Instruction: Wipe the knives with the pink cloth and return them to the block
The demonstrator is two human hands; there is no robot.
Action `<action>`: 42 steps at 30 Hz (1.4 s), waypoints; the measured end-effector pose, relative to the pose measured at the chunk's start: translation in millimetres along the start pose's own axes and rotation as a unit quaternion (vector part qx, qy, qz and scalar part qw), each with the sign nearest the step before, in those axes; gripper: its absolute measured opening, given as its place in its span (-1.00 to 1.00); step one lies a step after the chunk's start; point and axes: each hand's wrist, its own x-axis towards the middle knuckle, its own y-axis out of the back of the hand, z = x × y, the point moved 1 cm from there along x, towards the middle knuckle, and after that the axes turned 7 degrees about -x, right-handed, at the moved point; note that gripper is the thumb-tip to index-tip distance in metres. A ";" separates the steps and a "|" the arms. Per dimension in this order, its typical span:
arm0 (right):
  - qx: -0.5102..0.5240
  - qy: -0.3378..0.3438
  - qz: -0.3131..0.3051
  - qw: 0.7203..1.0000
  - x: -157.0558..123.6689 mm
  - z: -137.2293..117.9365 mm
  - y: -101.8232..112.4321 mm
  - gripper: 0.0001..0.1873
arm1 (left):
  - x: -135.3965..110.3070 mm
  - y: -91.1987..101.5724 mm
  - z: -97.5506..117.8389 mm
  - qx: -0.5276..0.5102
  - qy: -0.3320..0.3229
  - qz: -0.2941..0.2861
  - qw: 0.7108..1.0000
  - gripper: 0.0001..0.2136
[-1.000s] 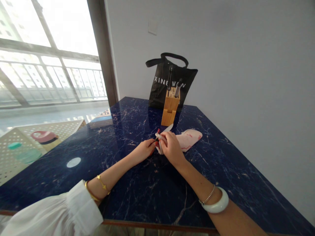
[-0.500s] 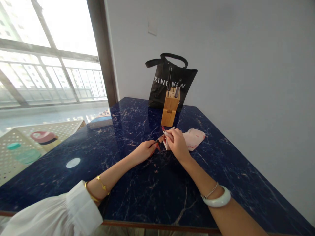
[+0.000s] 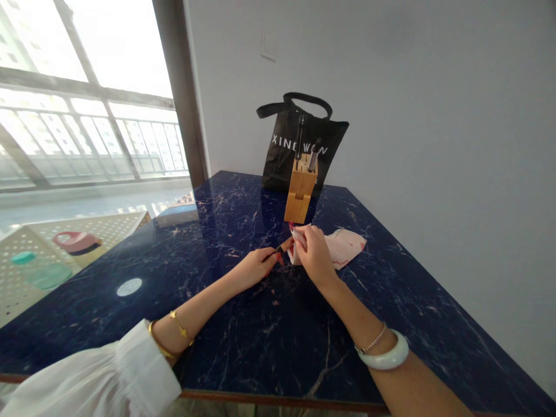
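A small knife (image 3: 285,245) with a dark handle is gripped in my left hand (image 3: 256,268), its blade angled up to the right. My right hand (image 3: 313,250) pinches a folded part of a white and red patterned cloth (image 3: 346,248) around the blade's end, which the cloth and fingers hide. The rest of the cloth spreads on the table to the right of that hand. Just beyond both hands stands a wooden knife block (image 3: 297,200), upright, with a few dark- and steel-handled tools in its top slots.
A black tote bag (image 3: 278,165) with white lettering stands behind the block, near the wall. On the dark blue marbled table (image 3: 243,341) a white round disc (image 3: 129,287) lies at left. Beyond the left edge, a perforated cream basket (image 3: 125,223) holds bottles.
My right hand has shifted very slightly to the right along the blade, and the cloth with it. The left hand and the knife stay almost still.
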 end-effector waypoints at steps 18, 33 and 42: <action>0.029 0.053 -0.049 0.997 -5.0 -14.5 -0.7 -0.66 | -0.9 0.0 0.5 -0.031 0.045 -0.001 0.998 -0.61; 0.038 -0.038 0.045 0.998 4.6 17.1 4.3 -0.73 | -2.8 0.7 0.7 -0.042 0.054 -0.021 0.997 -0.55; 0.095 -0.069 0.017 0.993 -2.0 7.3 -1.6 -0.76 | 3.3 0.7 -5.3 -0.100 0.063 -0.015 0.993 -0.63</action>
